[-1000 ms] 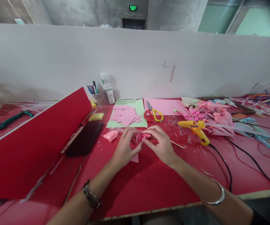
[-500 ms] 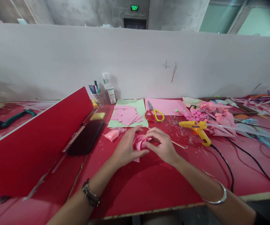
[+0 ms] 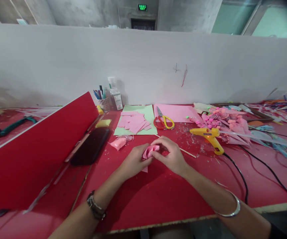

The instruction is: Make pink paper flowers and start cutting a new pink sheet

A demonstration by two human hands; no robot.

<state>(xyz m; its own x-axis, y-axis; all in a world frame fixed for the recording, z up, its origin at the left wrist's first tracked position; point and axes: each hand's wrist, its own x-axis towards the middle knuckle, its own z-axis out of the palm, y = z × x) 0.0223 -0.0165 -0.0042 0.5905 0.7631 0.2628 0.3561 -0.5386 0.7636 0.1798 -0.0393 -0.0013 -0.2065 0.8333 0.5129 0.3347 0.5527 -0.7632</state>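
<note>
Pink paper curl (image 3: 148,152): sitting between both hands over the tabletop (image 3: 173,199), its loops showing.
Left hand (image 3: 135,162): wrapping its fingers around the curl's left side, grasping it.
Right hand (image 3: 172,156): pinching the curl's right side between thumb and fingers.
Pink slips (image 3: 135,122): lying piled on the green sheet (image 3: 148,111) beyond the hands.
Scissors (image 3: 162,116): resting just right of that sheet.
Glue gun (image 3: 210,135): lying farther right, its light glowing.
</note>
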